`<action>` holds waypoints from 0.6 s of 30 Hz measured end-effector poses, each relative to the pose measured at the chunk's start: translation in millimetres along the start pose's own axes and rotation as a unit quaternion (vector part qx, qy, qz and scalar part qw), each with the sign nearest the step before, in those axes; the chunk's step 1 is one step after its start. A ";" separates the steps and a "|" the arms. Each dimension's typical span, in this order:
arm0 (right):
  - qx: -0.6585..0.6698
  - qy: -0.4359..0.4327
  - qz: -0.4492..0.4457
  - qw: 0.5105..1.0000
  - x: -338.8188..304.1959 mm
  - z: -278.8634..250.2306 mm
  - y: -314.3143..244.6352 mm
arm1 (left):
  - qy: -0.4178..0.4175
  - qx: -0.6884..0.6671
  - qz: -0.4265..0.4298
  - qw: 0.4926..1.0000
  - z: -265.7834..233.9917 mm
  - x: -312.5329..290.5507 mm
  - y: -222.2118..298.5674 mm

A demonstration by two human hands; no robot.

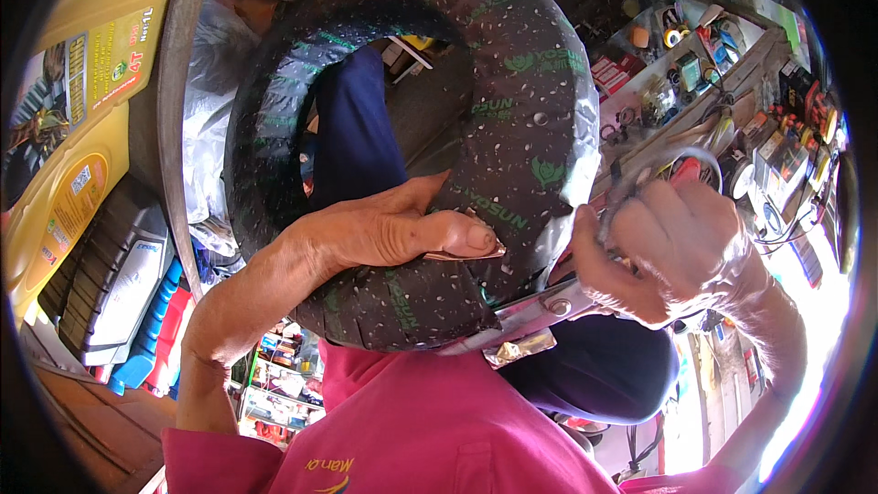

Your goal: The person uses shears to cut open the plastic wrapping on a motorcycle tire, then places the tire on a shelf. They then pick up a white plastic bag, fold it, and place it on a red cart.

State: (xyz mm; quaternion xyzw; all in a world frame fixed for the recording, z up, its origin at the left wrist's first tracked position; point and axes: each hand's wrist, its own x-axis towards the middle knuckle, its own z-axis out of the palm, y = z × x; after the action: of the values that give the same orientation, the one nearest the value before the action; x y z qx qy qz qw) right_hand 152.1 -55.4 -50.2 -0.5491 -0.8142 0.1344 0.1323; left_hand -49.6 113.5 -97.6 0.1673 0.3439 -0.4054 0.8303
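A tire [530,91] wrapped in black plastic with green and pale printing stands in front of my chest. My left hand [384,229] grips its near side, the thumb pressing a small brown scrap [466,254] against the wrap; its fingers are hidden inside the ring. At the tire's right edge, my right hand [677,238] is closed on a shiny wrapping strip [549,306] that runs along the tire's lower right side. A blurred grey loop [668,160] shows above its knuckles. Part of what lies in this hand is hidden.
Yellow oil jugs [91,64] and a black-and-white package [114,284] stand at the left, beyond a dark upright bar [174,110]. Grey plastic bags [215,82] lie beside the tire. Crowded trays of small boxes and parts [695,55] fill the right. My knee [604,370] is below the tire.
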 end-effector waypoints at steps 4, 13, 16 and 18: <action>-0.016 0.007 -0.001 1.000 7.6 1.2 4.4 | 0.001 -0.024 0.008 1.000 4.7 -3.0 3.6; 0.028 -0.015 0.056 0.998 20.1 -12.2 3.7 | 0.049 -0.091 0.000 0.995 18.0 -17.5 19.4; -0.010 -0.047 0.035 0.998 11.5 -22.9 1.8 | 0.046 -0.120 0.005 0.992 10.6 -11.2 14.2; -0.032 -0.059 0.032 0.997 5.6 -26.5 0.4 | 0.056 -0.124 0.013 0.991 11.0 -10.3 13.6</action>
State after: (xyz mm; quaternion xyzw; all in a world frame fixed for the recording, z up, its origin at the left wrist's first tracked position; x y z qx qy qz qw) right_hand 160.1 -48.1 -25.4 -0.5702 -0.8064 0.1444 0.0617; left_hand -38.6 121.5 -82.5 0.0899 0.4357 -0.3387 0.8291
